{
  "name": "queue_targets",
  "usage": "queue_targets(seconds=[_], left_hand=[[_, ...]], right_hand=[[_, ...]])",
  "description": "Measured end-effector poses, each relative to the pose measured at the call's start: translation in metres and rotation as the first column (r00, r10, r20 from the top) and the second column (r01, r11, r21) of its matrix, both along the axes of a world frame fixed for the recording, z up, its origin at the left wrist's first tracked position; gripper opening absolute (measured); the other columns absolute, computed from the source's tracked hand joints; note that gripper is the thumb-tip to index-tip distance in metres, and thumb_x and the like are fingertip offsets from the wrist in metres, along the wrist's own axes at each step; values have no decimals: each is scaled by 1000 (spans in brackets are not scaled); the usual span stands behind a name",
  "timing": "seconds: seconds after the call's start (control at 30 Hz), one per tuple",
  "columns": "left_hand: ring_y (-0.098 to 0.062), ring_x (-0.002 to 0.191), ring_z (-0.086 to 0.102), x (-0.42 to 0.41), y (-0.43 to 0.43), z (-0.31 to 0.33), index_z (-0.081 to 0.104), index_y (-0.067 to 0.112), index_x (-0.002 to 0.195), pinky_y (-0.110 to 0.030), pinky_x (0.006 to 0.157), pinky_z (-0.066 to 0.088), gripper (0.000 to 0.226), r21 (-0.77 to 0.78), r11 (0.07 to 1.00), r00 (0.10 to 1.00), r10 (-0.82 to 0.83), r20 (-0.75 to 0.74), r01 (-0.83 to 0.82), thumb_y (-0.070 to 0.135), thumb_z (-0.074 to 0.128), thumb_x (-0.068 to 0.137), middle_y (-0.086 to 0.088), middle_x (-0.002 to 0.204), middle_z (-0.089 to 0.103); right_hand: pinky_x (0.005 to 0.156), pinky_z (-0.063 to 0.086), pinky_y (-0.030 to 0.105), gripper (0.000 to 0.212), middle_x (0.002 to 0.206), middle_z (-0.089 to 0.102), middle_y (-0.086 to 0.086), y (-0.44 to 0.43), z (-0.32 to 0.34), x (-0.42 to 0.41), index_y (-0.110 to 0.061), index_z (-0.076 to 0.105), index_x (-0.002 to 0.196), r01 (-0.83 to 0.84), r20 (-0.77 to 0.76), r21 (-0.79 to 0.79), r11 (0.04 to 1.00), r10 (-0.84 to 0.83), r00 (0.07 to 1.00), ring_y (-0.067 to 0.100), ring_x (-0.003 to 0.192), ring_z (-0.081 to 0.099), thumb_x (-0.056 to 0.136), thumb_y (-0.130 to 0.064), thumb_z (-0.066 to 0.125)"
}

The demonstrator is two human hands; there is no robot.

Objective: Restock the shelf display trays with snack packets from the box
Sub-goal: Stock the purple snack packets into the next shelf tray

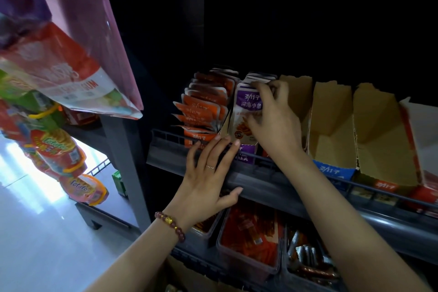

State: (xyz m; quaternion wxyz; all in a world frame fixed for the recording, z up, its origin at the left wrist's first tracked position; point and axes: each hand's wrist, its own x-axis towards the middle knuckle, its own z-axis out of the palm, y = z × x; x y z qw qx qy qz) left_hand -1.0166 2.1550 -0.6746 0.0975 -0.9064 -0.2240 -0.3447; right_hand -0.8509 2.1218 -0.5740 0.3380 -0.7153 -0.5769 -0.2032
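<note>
On the dark shelf stand cardboard display trays. The left one holds a fanned row of orange snack packets. Beside it, a tray with a purple front holds purple-and-white packets. My right hand reaches into that tray, its fingers curled round the front purple packets. My left hand lies flat with straight fingers against the fronts of the two left trays and the shelf rail. The supply box is hidden.
To the right stand an empty blue-fronted tray and an empty red-fronted tray. Clear bins of red snacks sit on the shelf below. Hanging snack bags crowd the left, over a pale floor.
</note>
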Motion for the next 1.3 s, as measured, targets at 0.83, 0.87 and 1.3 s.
queue_targets(seconds=[0.83, 0.87, 1.3], left_hand=[[-23, 142, 20, -1, 0, 1, 14, 13, 150, -48, 115, 9, 86, 1, 1000, 1000, -6, 0, 6, 53, 50, 84, -9, 149, 24], [-23, 142, 20, -1, 0, 1, 13, 14, 151, -48, 115, 9, 86, 0, 1000, 1000, -6, -1, 6, 53, 50, 84, -8, 149, 24], [-23, 142, 19, -1, 0, 1, 7, 16, 151, -49, 115, 11, 89, -5, 1000, 1000, -7, -1, 7, 54, 50, 84, -8, 150, 22]], right_hand=[[73, 51, 32, 68, 139, 32, 20, 4, -7, -2, -21, 35, 144, 60, -4, 55, 997, -60, 998, 34, 115, 49, 84, -23, 69], [87, 49, 38, 70, 139, 34, 20, 4, -7, -3, -20, 33, 145, 71, -32, 69, 995, -69, 997, 34, 121, 45, 84, -24, 69], [118, 12, 43, 73, 125, 59, 2, 8, -9, -4, -16, 23, 145, 26, -296, 96, 995, 4, 955, 18, 124, 50, 85, -25, 64]])
